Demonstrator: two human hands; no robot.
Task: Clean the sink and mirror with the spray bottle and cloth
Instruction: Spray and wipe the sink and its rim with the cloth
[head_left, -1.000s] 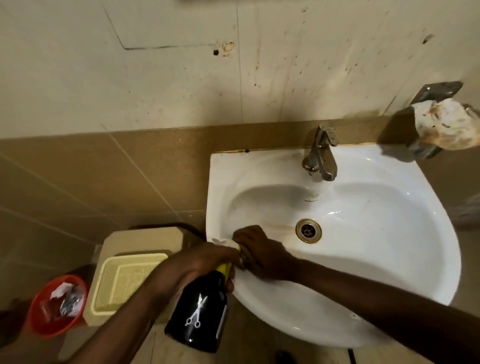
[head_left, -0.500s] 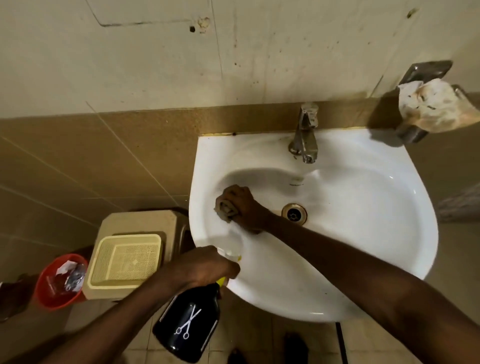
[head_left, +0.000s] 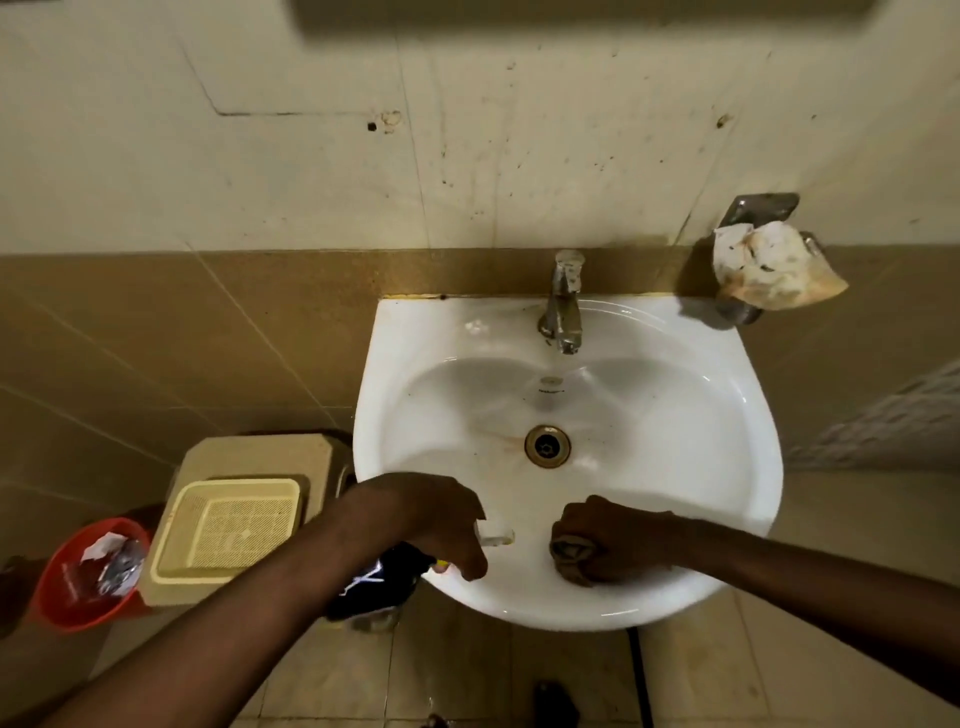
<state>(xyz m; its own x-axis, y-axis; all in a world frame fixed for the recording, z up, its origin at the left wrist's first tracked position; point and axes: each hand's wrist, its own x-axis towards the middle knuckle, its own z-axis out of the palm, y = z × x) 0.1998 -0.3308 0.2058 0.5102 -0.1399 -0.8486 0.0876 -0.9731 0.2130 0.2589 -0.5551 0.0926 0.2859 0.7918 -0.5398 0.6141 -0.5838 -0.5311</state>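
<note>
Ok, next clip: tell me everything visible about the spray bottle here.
The spray bottle is dark, glossy, plastic-looking, with a white scissors mark on its side. Its pale nozzle pokes out toward the sink basin; a bit of yellow shows at the neck. The left hand grips its head, hiding the trigger, and the body hangs tilted below the sink's front rim. How full it is cannot be seen.

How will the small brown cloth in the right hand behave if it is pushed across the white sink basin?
The small brown cloth is bunched into a wad inside the right hand, so it is probably soft and floppy. It looks light for its size. On the glossy white sink basin it would likely slide easily.
</note>
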